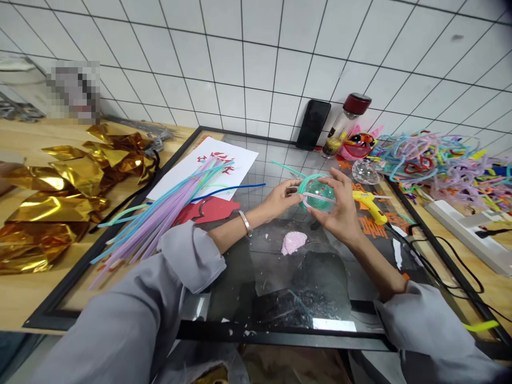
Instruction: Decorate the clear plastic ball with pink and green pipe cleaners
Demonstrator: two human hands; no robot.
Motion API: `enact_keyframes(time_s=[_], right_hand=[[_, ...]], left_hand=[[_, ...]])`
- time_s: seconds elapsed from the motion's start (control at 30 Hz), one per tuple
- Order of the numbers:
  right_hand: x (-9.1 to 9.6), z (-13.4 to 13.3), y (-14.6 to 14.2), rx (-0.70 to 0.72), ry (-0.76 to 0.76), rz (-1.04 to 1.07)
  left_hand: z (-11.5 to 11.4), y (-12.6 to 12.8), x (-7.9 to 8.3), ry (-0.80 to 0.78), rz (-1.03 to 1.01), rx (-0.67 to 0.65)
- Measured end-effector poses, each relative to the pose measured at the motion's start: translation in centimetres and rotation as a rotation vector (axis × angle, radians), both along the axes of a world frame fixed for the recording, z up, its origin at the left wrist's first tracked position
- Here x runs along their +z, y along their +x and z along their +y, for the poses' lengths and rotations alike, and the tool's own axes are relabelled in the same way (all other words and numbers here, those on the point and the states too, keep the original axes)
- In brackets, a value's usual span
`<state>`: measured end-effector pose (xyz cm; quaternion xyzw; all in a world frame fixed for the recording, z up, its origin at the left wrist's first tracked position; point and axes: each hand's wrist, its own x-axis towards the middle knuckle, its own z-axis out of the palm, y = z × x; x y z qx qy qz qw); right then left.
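Observation:
Between my hands, above the dark glass panel, is a clear plastic ball (321, 195) partly wrapped in mint-green pipe cleaner (303, 184), with a pale lilac strip crossing it. My right hand (340, 208) curves around the ball's right side, thumb below and fingers above. At its left edge my left hand (282, 198) pinches the wrapped pipe cleaner between thumb and fingers. A green pipe cleaner end sticks out to the upper left. Below the hands a pink fluffy piece (294, 242) lies on the glass.
Lilac and blue pipe cleaners (172, 213) lie over white paper (172, 169) and a red cutout (218, 209). Rightward are a yellow glue gun (370, 205), another clear ball (366, 172), tangled pipe cleaners (432, 157) and a power strip (468, 234). A phone (313, 124) and bottle (340, 130) stand behind.

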<state>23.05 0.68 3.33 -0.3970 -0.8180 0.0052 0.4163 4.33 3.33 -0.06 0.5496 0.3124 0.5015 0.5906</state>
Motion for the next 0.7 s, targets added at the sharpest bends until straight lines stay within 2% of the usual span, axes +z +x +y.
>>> enact_keyframes(time_s=[0.3,0.4,0.57,0.7], right_hand=[[0.1,0.7,-0.6,0.037,-0.037,0.075],[-0.2,0.7,-0.5,0.039,-0.065,0.101],[-0.4,0.8,0.0,0.093,-0.173,0.189],[-0.7,1.6,1.3,0.260,-0.362,0.490]], left_hand=[[-0.3,-0.7,0.9,-0.130,-0.058,-0.108],[-0.4,-0.9,1.4,-0.087,0.008,-0.126],[-0.6,-1.3,2.1,0.053,0.235,-0.088],[-0.5,-1.6,2.1,0.075,0.288,-0.067]])
